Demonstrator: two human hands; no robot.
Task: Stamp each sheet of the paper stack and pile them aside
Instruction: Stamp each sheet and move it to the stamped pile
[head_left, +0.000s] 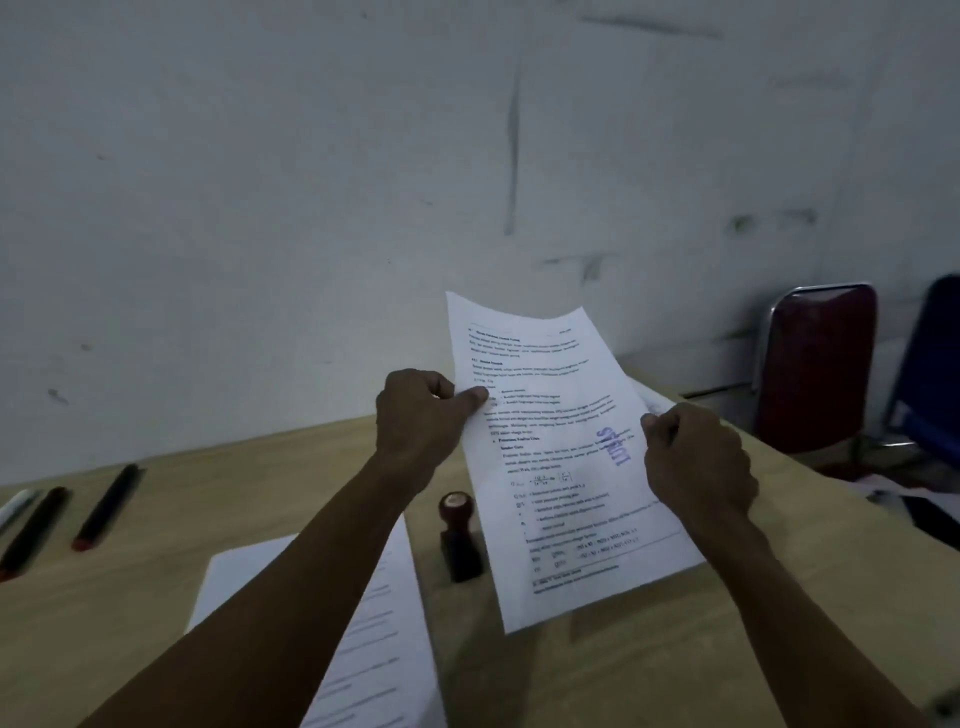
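Paper stack lies nearest, at the near left of the table, partly under the left forearm, its printed lines showing. Far to its left, three pens lie on the wood near the table's far edge. Just right of the stack, the stamp stands upright, close beside the lower left edge of the raised sheet.

Left hand pinches the sheet at its left edge, thumb on the printed face. Right hand grips the right edge, fingers curled round it. The sheet hangs tilted above the table, already carrying a blue stamp mark near the right hand; what looks like another page edge shows behind its far right corner.

Likely risks: the right thumb sits near the mark, so sliding it could smear the ink if it is wet. Swinging the sheet down leftward could knock the stamp over. Two chairs stand beyond the table's right end, so a sheet dropped too far right could slide off.
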